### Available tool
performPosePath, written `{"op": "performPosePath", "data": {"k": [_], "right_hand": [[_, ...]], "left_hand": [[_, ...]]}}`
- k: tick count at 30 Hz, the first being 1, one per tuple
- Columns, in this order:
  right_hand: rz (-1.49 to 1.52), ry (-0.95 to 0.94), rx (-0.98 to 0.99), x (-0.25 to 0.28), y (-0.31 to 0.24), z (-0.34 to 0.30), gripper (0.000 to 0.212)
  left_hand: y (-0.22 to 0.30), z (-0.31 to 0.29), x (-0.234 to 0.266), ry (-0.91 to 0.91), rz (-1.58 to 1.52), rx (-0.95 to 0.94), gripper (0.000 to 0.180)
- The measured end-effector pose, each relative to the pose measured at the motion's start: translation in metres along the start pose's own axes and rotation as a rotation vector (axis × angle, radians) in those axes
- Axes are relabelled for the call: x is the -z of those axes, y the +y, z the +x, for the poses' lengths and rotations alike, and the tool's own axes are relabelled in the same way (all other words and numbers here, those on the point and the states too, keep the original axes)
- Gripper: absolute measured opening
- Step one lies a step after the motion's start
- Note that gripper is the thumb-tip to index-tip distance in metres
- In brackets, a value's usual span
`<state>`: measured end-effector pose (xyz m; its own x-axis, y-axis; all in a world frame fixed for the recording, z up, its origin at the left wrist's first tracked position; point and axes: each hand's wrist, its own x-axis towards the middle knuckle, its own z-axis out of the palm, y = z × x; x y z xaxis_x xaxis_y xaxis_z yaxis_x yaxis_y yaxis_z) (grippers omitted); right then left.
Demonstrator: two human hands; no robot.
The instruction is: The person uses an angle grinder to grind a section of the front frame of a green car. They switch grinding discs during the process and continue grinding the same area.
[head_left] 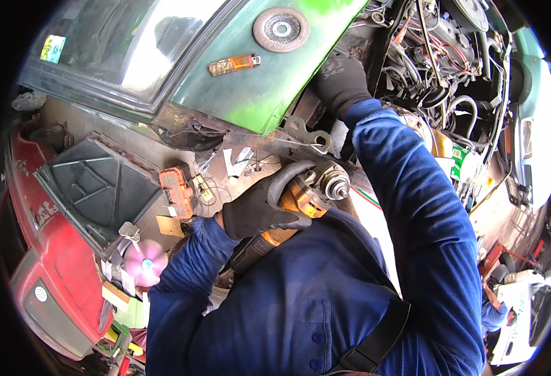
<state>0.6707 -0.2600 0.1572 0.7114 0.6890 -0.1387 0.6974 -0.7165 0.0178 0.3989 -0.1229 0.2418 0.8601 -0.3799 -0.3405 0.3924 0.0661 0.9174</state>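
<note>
The left hand, in a dark glove, is clenched around the orange body of an angle grinder. The tool's bare metal spindle points up and to the right, with no disc on it, and its dark rear end runs down against the blue sleeve.

The right hand, also gloved, reaches up and away from the grinder to the edge of the green car body panel. Its fingers are tucked behind the panel's rim, so whether it grips anything cannot be told.

Just left of the right hand, a round grinding disc lies flat on the green panel. An orange lighter lies a little below it.

Between the two hands a metal bracket juts from the rusty lower edge of the panel.

Right of the right hand the engine bay is crowded with hoses and wires.

Left of the left hand lie an orange box-like part and a dark ribbed plastic cover. Below them, a shiny pink disc rests near a red car body.
</note>
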Motion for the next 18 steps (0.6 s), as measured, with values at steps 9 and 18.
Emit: {"op": "performPosePath", "data": {"k": [9,18], "right_hand": [[0.098,-0.051,-0.062,0.016,0.004,-0.022,0.031],[0.247,0.021,-0.117,-0.004,-0.031,-0.003,0.032]], "left_hand": [[-0.008,-0.003,-0.011,0.044,-0.094,0.05,0.115],[-0.005,-0.012,-0.023,0.068,-0.112,0.049,0.114]]}}
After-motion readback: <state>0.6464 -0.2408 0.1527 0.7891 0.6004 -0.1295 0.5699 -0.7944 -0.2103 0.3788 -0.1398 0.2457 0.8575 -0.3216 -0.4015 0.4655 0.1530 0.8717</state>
